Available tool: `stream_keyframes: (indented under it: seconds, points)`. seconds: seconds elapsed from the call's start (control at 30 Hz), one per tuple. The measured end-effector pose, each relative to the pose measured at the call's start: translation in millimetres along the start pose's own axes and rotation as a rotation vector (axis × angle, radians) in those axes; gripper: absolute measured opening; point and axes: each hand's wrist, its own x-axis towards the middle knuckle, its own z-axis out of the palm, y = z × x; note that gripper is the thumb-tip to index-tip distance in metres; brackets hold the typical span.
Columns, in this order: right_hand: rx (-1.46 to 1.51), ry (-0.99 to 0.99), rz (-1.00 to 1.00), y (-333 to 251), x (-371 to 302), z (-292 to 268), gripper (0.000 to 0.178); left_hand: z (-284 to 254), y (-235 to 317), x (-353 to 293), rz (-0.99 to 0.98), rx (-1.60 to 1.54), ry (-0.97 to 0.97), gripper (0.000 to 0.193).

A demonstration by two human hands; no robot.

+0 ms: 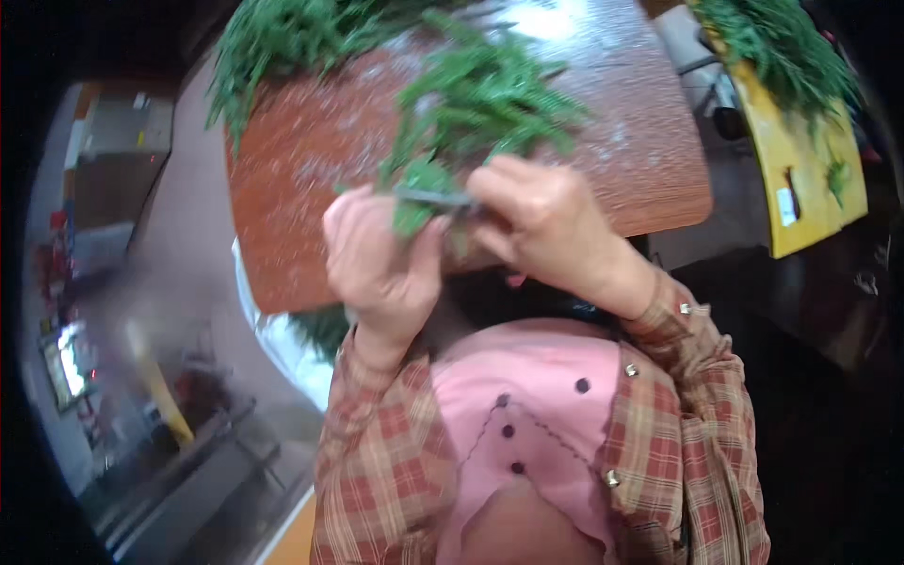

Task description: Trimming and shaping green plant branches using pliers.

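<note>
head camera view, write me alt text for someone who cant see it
The left hand grips a green sprig while the right hand holds a thin grey tool across it, both blurred, at the near edge of a brown table. Feathery green branches lie beyond; a yellow table at right bears more greenery.

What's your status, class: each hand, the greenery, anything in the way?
Left hand pinching green sprig. Right hand gripping gray tool, blurred, across sprig. Loose green pile just beyond.
</note>
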Motion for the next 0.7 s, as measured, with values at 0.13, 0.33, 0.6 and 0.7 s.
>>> stream_keyframes:
  seconds: [0.13, 0.33, 0.6, 0.7]
  points:
    - [-0.018, -0.116, 0.026, -10.4, 2.3, -7.1, 0.026, -2.4, -8.6, -1.4, 0.043, 0.038, 0.047, 0.019]
    - [0.226, -0.179, 0.268, -3.5, -14.2, -28.1, 0.014, -13.6, -8.1, -11.3, -0.328, -0.055, 0.152, 0.016]
    - [0.636, 0.209, 0.351, 0.8, 19.6, -17.0, 0.018, -7.2, 5.4, -10.6, -0.444, -0.27, 0.116, 0.017]
    - [0.649, 0.185, 0.363, 1.5, 21.9, -7.8, 0.019, -4.1, 8.0, -8.6, -0.418, -0.326, 0.06, 0.017]
